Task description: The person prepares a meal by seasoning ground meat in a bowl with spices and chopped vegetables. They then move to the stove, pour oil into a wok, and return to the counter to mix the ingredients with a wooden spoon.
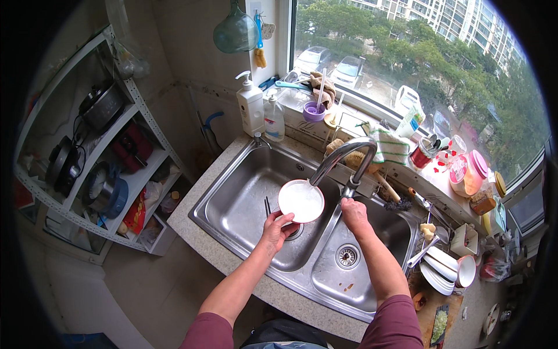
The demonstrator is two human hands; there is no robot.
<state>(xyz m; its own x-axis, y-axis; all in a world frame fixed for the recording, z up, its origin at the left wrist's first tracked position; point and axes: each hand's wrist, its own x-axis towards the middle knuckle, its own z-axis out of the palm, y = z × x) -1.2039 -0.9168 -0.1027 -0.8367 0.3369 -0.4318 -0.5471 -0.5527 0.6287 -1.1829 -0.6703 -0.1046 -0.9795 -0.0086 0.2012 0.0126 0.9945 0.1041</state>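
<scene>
Under the spout of a chrome kitchen faucet (338,159), my left hand (279,227) holds a white bowl (301,201) with a reddish rim by its near edge, over the left basin of a stainless steel double sink (244,196). A whitish stream or film shows in the bowl. My right hand (354,214) is closed at the faucet's base, on its handle, which the fingers mostly hide. Dark chopsticks (267,206) lie in the left basin beside the bowl. The right basin (362,270) shows a drain strainer (348,256) and small brown spots.
Two pump bottles (251,107) stand at the sink's far left corner. Brushes (386,185) and a striped cloth (389,141) are behind the faucet. Stacked plates and bowls (438,275) stand right of the sink, near a cutting board (451,305). A shelf rack (144,102) stands at left.
</scene>
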